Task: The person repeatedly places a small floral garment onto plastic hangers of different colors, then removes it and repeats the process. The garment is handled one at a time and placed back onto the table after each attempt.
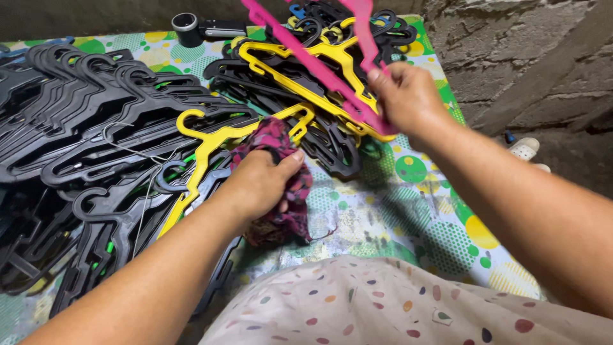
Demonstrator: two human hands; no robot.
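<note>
My right hand [408, 99] grips a pink plastic hanger [306, 54] and holds it up over a heap of hangers. My left hand [258, 182] clutches a crumpled dark red patterned cloth [281, 204] and rests it against a yellow hanger [214, 144] lying at the middle. Two more yellow hangers [306, 70] lie under the pink one. Black hangers [96, 108] are stacked in rows to the left, and more black ones [332, 147] lie between my hands.
Everything lies on a mat [408, 211] with green and yellow circles. A dark torch-like object [198, 29] lies at the far edge. A rough concrete wall [523, 57] rises on the right, with a white shoe [525, 148] below it. My spotted garment [383, 306] fills the bottom.
</note>
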